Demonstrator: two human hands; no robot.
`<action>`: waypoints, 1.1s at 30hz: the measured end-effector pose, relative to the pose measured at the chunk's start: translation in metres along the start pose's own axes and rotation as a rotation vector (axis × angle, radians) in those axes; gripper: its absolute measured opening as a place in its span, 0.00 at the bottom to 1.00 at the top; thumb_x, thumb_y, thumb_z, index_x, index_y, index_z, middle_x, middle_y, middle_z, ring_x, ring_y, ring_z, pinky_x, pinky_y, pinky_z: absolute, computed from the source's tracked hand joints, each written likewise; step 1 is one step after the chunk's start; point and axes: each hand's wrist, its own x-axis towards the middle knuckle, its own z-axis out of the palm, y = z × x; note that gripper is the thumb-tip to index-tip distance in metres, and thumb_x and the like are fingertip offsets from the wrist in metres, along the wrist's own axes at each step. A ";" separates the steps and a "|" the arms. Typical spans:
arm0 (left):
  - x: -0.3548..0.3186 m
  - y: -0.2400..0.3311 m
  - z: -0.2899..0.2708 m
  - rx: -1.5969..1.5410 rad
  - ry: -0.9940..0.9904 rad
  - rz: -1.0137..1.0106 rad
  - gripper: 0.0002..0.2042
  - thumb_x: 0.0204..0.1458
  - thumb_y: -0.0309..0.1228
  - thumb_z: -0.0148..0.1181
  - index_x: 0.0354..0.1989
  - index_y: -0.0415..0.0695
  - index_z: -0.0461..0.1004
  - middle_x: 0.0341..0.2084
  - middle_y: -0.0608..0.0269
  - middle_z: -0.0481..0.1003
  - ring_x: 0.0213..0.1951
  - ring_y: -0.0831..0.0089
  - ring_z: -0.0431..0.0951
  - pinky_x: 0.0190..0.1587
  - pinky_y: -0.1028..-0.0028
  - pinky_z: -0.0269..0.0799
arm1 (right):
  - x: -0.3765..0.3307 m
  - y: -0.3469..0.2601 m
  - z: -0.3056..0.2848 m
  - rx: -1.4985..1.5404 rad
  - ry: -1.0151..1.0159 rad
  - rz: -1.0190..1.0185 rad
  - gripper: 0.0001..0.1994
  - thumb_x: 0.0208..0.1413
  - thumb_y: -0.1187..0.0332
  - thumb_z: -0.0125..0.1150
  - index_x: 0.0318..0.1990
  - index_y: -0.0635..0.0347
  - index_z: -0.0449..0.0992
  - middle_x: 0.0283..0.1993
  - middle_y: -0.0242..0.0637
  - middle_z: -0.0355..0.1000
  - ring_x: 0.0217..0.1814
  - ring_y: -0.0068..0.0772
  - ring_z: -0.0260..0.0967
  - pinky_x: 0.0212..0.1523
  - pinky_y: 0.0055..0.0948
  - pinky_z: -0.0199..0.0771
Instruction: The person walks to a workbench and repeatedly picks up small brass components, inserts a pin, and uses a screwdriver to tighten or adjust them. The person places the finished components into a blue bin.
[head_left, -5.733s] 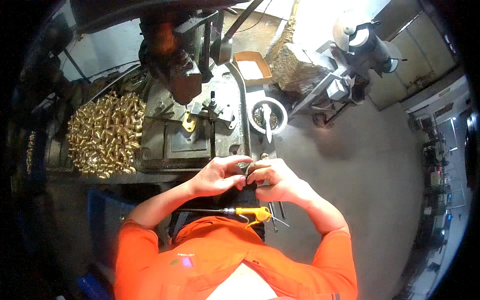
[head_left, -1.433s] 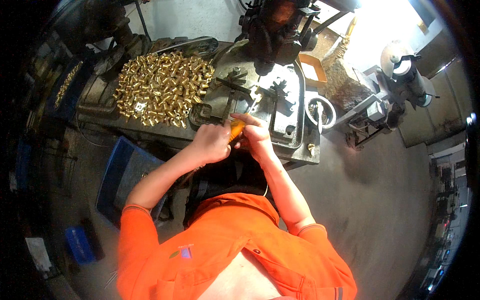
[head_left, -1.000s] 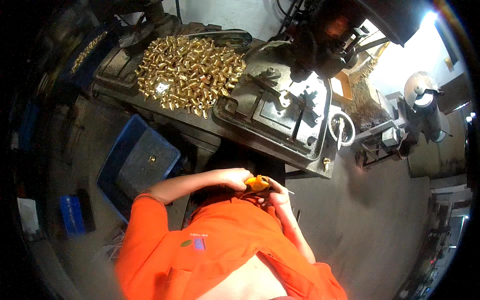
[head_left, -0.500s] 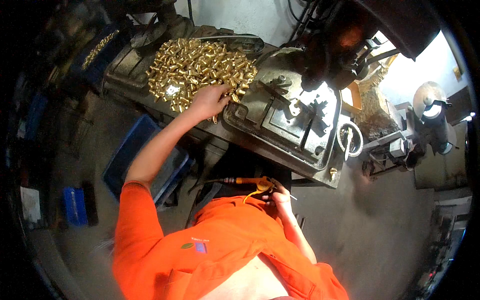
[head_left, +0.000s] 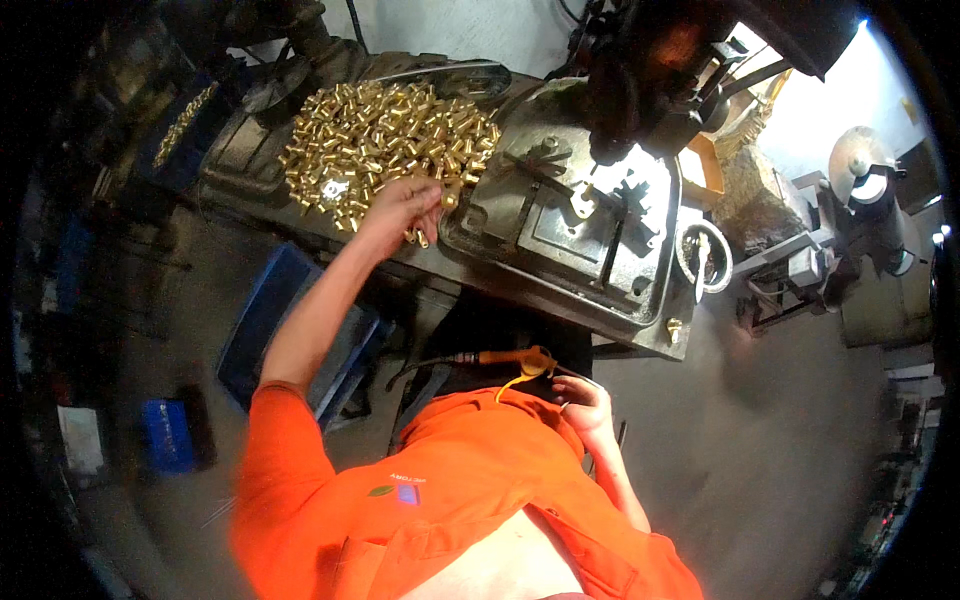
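Observation:
My left hand (head_left: 402, 212) reaches over the front edge of a heap of small brass fittings (head_left: 385, 130) on the metal bench. Its fingers are closed on a brass fitting (head_left: 450, 199), held out beside the corner of the machine table. Down at my lap, my right hand (head_left: 585, 403) is loosely curled, its fingers apart, with nothing visible in it. Just by its fingertips lies an orange air blow gun (head_left: 520, 361), its thin nozzle passing close above the hand.
On the machine table (head_left: 490, 255), a clamp fixture (head_left: 583, 203) stands under the dark machine head (head_left: 620, 110). A round bowl (head_left: 688, 262) with a brush is at the right edge, near a lone brass piece (head_left: 674, 328). A blue bin (head_left: 262, 310) sits below the bench.
My left hand has drawn slightly back from the heap, now with a fitting showing at its fingertips. My right hand has come away from the air blow gun.

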 end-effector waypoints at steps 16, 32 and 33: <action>-0.080 -0.062 0.036 -0.836 -0.105 0.061 0.12 0.58 0.35 0.45 0.40 0.38 0.67 0.25 0.55 0.73 0.26 0.60 0.77 0.34 0.62 0.74 | 0.091 0.021 0.080 0.705 -0.101 0.601 0.22 0.55 0.63 0.38 0.58 0.58 0.59 0.44 0.42 0.72 0.46 0.42 0.66 0.43 0.43 0.68; -0.133 -0.126 0.088 -0.262 -0.071 -0.161 0.12 0.60 0.36 0.44 0.33 0.38 0.67 0.25 0.64 0.71 0.28 0.74 0.75 0.36 0.73 0.74 | -0.009 -0.073 0.060 0.301 -0.543 -0.783 0.21 0.42 0.59 0.55 0.37 0.68 0.78 0.41 0.40 0.65 0.44 0.38 0.63 0.50 0.39 0.61; -0.134 -0.123 0.093 -0.282 -0.074 -0.183 0.11 0.60 0.34 0.43 0.33 0.40 0.68 0.27 0.65 0.72 0.32 0.76 0.74 0.40 0.73 0.72 | 0.001 -0.081 0.066 0.116 -0.594 -0.883 0.20 0.39 0.58 0.56 0.35 0.64 0.79 0.39 0.41 0.67 0.41 0.41 0.64 0.47 0.39 0.62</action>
